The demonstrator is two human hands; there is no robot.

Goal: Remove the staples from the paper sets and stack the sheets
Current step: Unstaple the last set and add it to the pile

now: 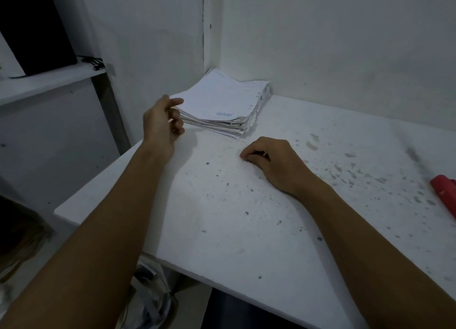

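A thick stack of white sheets (222, 101) lies in the back corner of the white table (246, 230), its top sheet carrying small blue print. My left hand (161, 121) is at the stack's near-left corner, with one finger over the top sheet and the others curled against the side edge. My right hand (274, 163) rests on the table in front of the stack. Its fingers are curled and the tips are pressed together on the surface. Whether anything small sits between those tips is not visible.
A red tool (444, 195) lies at the table's right edge, partly cut off. The tabletop is speckled with dark stains. Walls close in behind and to the left of the stack. A shelf (49, 82) with a dark box stands at the left.
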